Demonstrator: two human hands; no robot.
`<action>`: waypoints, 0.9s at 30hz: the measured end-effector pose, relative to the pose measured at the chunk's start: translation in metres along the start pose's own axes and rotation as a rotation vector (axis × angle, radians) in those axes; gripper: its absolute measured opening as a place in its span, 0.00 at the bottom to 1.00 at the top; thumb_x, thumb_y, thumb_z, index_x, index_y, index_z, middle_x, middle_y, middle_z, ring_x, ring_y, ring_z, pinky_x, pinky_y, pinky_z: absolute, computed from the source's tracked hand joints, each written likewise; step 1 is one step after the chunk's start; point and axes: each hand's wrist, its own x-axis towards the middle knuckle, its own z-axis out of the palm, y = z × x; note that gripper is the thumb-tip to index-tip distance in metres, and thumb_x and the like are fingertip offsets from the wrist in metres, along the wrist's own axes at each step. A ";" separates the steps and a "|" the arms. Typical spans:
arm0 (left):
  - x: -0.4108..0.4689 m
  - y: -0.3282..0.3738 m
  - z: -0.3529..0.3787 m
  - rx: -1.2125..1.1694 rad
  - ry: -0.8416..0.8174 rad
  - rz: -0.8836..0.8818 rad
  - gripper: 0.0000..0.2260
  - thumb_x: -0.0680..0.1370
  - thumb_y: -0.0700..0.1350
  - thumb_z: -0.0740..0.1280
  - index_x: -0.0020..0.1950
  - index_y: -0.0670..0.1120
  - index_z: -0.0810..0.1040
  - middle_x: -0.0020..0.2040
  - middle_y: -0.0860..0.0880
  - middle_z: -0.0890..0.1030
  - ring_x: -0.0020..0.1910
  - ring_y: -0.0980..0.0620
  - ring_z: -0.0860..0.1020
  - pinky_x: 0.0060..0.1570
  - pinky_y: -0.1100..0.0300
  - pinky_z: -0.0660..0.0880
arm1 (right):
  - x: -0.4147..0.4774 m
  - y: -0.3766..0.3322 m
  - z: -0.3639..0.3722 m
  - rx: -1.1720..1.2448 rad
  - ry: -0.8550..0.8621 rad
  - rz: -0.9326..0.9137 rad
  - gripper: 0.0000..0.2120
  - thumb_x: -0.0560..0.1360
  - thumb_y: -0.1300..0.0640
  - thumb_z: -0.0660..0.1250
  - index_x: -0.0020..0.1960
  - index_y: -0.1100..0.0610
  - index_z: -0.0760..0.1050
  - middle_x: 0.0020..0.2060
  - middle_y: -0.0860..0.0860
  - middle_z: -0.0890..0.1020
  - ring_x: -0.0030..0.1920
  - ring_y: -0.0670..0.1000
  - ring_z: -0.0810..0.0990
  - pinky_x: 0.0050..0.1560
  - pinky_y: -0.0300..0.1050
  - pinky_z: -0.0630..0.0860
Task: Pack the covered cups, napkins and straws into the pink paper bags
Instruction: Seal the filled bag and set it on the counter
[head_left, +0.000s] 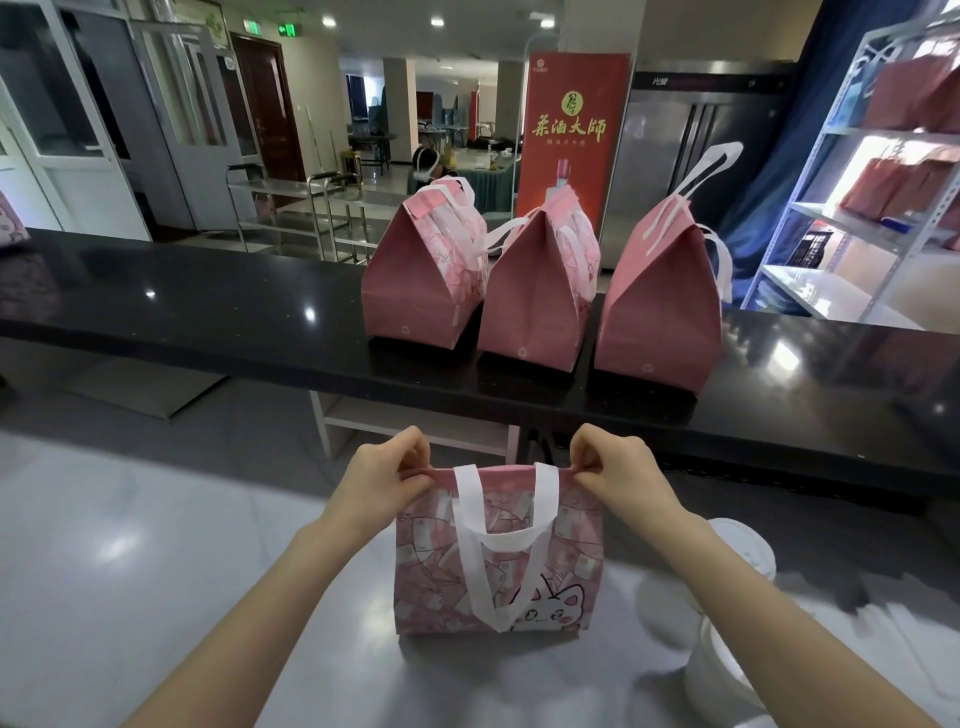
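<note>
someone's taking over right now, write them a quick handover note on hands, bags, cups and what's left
Left hand: pinching the top left corner of the pink cat-print paper bag with white handles.
Right hand: pinching its top right corner. The bag stands upright on the pale worktop, top edge pressed shut; its contents cannot be seen.
Done, by the look: three folded-shut pink paper bags stand in a row on the black counter.
Left: two white covered cups sit unpacked at the right, partly blurred. No napkins or straws visible. Finish closing this bag, then place it with the rest.
</note>
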 end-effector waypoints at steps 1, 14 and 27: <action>0.000 -0.001 0.002 0.001 0.011 -0.002 0.14 0.74 0.39 0.72 0.41 0.54 0.70 0.40 0.58 0.79 0.41 0.59 0.80 0.36 0.71 0.77 | 0.000 -0.001 0.001 -0.011 0.009 -0.003 0.15 0.68 0.67 0.70 0.39 0.49 0.71 0.34 0.44 0.79 0.38 0.47 0.79 0.40 0.43 0.78; 0.024 0.019 -0.007 0.014 -0.195 0.005 0.13 0.77 0.62 0.61 0.60 0.62 0.77 0.47 0.67 0.78 0.48 0.67 0.77 0.43 0.71 0.73 | 0.017 -0.012 -0.019 0.071 -0.190 0.018 0.11 0.78 0.55 0.64 0.58 0.47 0.79 0.48 0.40 0.83 0.51 0.39 0.80 0.51 0.31 0.73; 0.028 0.034 0.009 0.148 -0.311 0.179 0.24 0.67 0.69 0.67 0.56 0.55 0.82 0.47 0.61 0.83 0.45 0.63 0.79 0.47 0.63 0.79 | 0.019 -0.043 -0.002 -0.056 -0.436 -0.103 0.18 0.70 0.42 0.71 0.57 0.48 0.81 0.45 0.40 0.82 0.45 0.38 0.79 0.46 0.36 0.75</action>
